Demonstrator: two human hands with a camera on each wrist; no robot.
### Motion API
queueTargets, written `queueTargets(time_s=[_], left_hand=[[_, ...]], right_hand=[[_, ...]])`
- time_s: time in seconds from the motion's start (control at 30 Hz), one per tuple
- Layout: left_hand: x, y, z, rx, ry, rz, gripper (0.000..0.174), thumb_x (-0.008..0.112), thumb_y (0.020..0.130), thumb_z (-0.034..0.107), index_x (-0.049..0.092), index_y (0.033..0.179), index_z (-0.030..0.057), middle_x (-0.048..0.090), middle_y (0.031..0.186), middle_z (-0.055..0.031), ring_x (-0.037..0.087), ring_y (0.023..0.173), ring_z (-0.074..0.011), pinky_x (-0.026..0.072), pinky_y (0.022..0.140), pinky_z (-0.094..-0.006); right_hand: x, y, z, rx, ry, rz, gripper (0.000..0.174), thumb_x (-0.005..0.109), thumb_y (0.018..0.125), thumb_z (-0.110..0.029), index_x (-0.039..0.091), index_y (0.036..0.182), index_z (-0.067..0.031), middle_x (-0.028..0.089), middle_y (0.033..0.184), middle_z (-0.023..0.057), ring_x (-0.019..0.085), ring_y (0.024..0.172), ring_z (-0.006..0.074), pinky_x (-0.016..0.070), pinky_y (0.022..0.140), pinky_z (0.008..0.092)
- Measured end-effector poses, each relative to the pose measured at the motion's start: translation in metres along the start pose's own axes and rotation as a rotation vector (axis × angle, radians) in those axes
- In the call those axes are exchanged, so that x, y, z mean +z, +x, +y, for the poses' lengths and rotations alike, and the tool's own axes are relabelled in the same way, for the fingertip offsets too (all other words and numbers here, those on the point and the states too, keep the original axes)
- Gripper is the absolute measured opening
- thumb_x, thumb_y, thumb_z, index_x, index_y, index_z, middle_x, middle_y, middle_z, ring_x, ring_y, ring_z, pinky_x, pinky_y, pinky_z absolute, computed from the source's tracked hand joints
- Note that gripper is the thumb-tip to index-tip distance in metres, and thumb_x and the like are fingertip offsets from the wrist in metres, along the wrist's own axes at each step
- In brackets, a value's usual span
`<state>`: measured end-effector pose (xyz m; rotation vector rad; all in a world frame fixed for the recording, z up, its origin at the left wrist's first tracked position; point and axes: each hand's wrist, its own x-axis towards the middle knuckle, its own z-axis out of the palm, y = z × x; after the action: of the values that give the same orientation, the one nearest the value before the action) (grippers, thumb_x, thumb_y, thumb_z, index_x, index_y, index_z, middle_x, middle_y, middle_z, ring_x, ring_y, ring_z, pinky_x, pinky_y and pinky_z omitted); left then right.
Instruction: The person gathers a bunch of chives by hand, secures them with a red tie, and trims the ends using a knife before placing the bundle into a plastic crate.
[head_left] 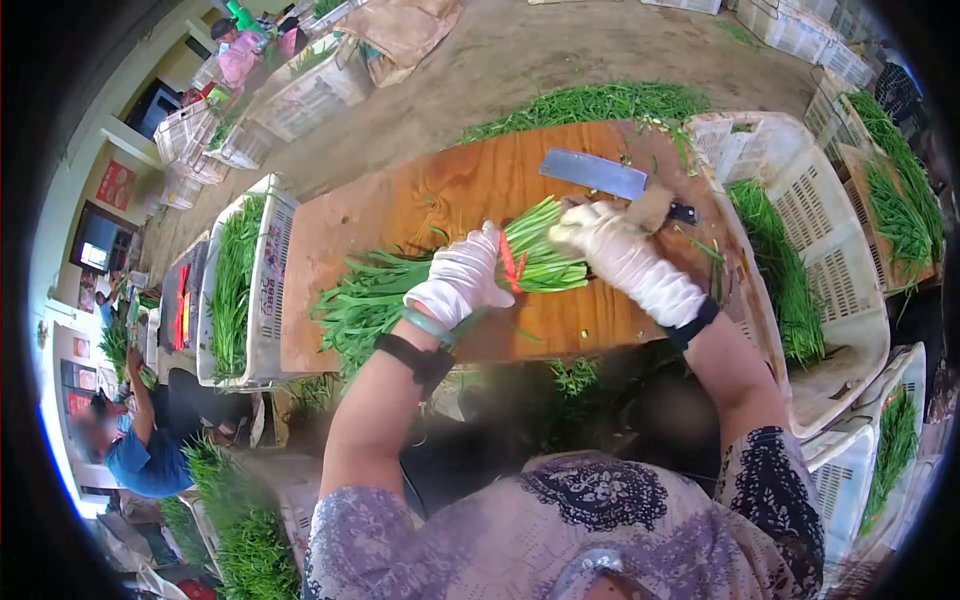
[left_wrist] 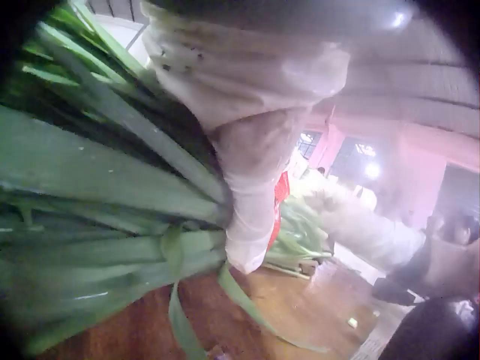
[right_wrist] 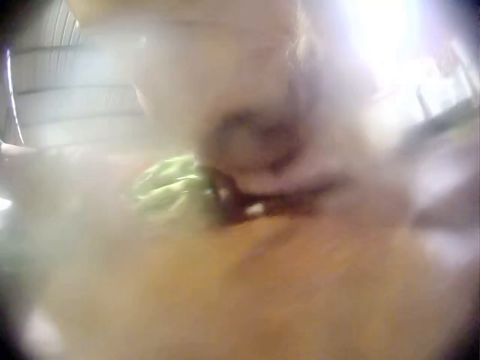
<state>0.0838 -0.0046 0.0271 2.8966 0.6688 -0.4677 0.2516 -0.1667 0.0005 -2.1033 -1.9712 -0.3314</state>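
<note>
A bunch of garlic chives (head_left: 375,300) lies across a wooden board, leaves to the left and pale stems (head_left: 540,245) to the right. A red band (head_left: 512,262) is round its stems. My gloved left hand (head_left: 462,268) grips the bunch just left of the band, and in the left wrist view its fingers (left_wrist: 251,225) curl down over the leaves. My gloved right hand (head_left: 605,240) is at the stem ends, its fingertips touching them. The right wrist view is blurred, and I cannot tell whether those fingers pinch any stems. A cleaver (head_left: 595,173) lies flat beyond the right hand.
The wooden board (head_left: 400,210) has stem scraps along its right end. White crates of chives stand at its left (head_left: 270,280) and right (head_left: 840,230). More chives (head_left: 600,103) lie past the far edge. A person in blue (head_left: 150,455) works at far left, another in pink (head_left: 238,58) farther back.
</note>
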Motion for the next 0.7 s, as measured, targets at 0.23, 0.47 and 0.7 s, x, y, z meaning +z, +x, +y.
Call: queueTargets(time_s=[0.23, 0.47, 0.7], left_hand=[[-0.011, 0.014, -0.02, 0.152, -0.199, -0.025, 0.074, 0.085, 0.059, 0.035, 0.054, 0.118, 0.0015, 0.065, 0.105, -0.0198, 0.063, 0.1, -0.036, 0.0497, 0.084, -0.0416], [-0.034, 0.024, -0.023, 0.079, -0.249, -0.236, 0.082, 0.089, 0.057, 0.037, 0.052, 0.122, 0.0043, 0.065, 0.11, -0.0188, 0.062, 0.104, -0.0365, 0.0491, 0.085, -0.0411], [-0.031, 0.021, -0.025, 0.152, -0.251, -0.181, 0.11, 0.091, 0.05, 0.042, 0.038, 0.135, -0.0022, 0.058, 0.123, -0.0232, 0.056, 0.116, -0.0377, 0.0466, 0.093, -0.0404]], right_hand=[[-0.074, -0.002, 0.006, 0.151, 0.073, 0.133, 0.022, 0.061, 0.081, -0.026, 0.063, 0.1, -0.0153, 0.059, 0.104, 0.0051, 0.053, 0.106, 0.0271, 0.0423, 0.09, 0.0455], [0.013, 0.008, -0.017, -0.181, 0.0, 0.095, 0.019, 0.06, 0.082, -0.021, 0.062, 0.1, -0.0147, 0.058, 0.096, 0.004, 0.058, 0.093, 0.0246, 0.0502, 0.076, 0.0394], [-0.003, 0.013, -0.008, -0.421, -0.14, -0.026, 0.01, 0.053, 0.081, -0.016, 0.058, 0.087, -0.0094, 0.057, 0.084, 0.0061, 0.06, 0.085, 0.0215, 0.0527, 0.068, 0.0319]])
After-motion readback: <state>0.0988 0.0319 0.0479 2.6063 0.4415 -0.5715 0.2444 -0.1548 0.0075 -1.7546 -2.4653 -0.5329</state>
